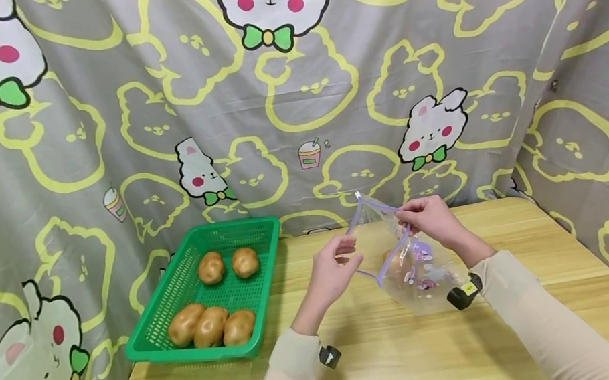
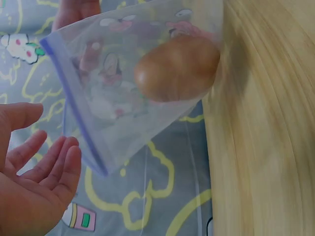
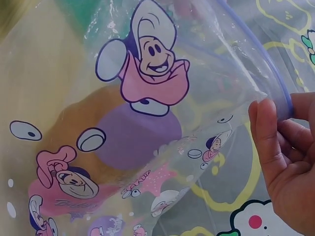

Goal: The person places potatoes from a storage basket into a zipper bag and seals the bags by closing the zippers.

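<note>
A clear zip bag (image 1: 437, 275) with a purple zip edge and cartoon prints is held up over the table, its mouth spread apart. Inside it lies a brown potato (image 2: 179, 69), seen through the plastic. My right hand (image 1: 432, 218) pinches the zip edge between thumb and fingers, as the right wrist view also shows on the bag (image 3: 152, 93). Beside the mouth's left side is my left hand (image 1: 328, 272). Its fingers (image 2: 54, 169) are loosely bent and spread, and nothing is gripped in them in the left wrist view.
On the left of the wooden table (image 1: 361, 370) stands a green plastic basket (image 1: 187, 357). It holds several potatoes (image 1: 210, 327), two of them towards its back. A grey patterned curtain (image 1: 290, 111) hangs behind the table and along its sides.
</note>
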{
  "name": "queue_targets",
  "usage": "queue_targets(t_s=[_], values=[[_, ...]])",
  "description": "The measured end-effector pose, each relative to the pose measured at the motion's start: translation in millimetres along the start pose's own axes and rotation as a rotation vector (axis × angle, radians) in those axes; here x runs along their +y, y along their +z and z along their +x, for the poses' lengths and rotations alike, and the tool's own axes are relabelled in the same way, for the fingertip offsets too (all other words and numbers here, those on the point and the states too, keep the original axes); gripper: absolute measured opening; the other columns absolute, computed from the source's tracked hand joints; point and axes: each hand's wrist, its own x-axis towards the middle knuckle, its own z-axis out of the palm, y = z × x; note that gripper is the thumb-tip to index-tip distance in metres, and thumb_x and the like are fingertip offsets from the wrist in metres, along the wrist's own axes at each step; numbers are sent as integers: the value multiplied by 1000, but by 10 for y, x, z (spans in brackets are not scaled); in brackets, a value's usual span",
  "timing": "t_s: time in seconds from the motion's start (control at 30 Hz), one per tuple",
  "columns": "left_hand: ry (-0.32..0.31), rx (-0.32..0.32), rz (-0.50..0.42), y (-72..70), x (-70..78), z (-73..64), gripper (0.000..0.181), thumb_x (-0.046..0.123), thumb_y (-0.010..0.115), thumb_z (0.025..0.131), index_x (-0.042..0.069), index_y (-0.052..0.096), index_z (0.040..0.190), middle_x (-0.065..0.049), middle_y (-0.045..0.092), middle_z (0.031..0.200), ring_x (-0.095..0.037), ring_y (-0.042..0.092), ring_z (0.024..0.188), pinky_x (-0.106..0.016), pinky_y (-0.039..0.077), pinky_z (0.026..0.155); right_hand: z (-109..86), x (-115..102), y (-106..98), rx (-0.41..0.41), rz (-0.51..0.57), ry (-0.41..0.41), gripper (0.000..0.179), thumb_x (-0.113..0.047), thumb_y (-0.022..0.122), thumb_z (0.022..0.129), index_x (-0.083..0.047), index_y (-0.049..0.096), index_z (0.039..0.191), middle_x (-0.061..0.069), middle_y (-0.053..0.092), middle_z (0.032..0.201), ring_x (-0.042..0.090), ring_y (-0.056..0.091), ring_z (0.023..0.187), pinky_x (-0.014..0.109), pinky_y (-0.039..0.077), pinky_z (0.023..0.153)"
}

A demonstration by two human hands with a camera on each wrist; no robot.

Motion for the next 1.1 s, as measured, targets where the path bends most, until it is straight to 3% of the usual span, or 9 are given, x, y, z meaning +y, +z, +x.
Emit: queue_targets(t_s=[0.2,0.27,0.43,0.63,0.93,1.1], values=[[-53,-21,22,-213,-59,-164,32,9,66,88,2,59,118,-9,62,115,-21,59,104,-36,51,83,-5,21,-13,3,4,-1,28,-12,62,92,15,65,100,12,65,75,10,60,58,25,54,57],[-59,-29,21,-306,-75,-228,34,7,66,88,3,58,121,-11,61,118,-25,58,107,-42,50,86,-6,27,-15,1,2,3,28,-12,62,92,15,65,100,12,65,75,10,60,58,26,54,57],[-19,0,22,-566,-92,-401,40,1,69,84,3,57,123,-13,60,119,-33,57,107,-51,48,85,-12,36,-18,4,1,9,27,-11,62,92,15,65,100,12,64,74,10,59,57,26,54,57],[2,53,72,-946,-198,-580,40,1,71,83,4,58,120,-12,61,116,-32,59,104,-47,50,81,-11,45,-25,3,0,8,26,-10,62,92,15,65,100,12,64,73,10,59,57,25,54,56],[-56,94,240,-1542,-505,-778,34,8,68,87,5,58,120,-12,58,117,-33,56,106,-45,50,79,9,45,-11,0,5,-1,26,-10,62,91,15,65,98,12,64,73,10,59,56,26,54,56],[-148,22,326,-1811,-652,-855,39,11,67,89,6,54,125,-15,55,123,-34,53,109,-46,49,82,7,51,-10,-4,8,2,26,-9,61,92,15,65,99,10,64,71,10,59,56,26,54,56]])
